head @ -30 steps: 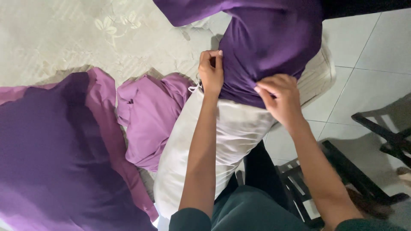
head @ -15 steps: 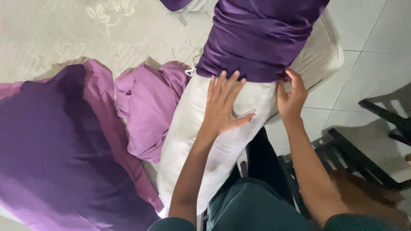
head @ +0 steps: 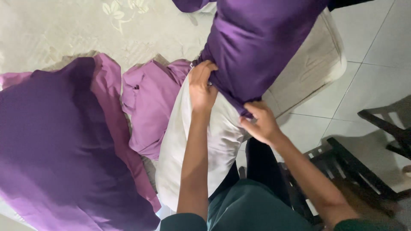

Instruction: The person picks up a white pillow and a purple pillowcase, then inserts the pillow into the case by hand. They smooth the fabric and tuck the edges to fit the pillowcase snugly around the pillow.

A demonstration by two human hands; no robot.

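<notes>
At far left a dark purple sheet lies spread over the cream embossed bedspread, with a lilac cloth crumpled beside it. Next, the left hand is closed on the open edge of the purple pillowcase, which covers the upper part of a white pillow. The right hand pinches the same hem lower down. Farther right are a pale tiled floor and a dark wooden chair.

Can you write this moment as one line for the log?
left hand: gripping purple pillowcase edge | right hand: pinching its hem | white pillow: half covered
</notes>
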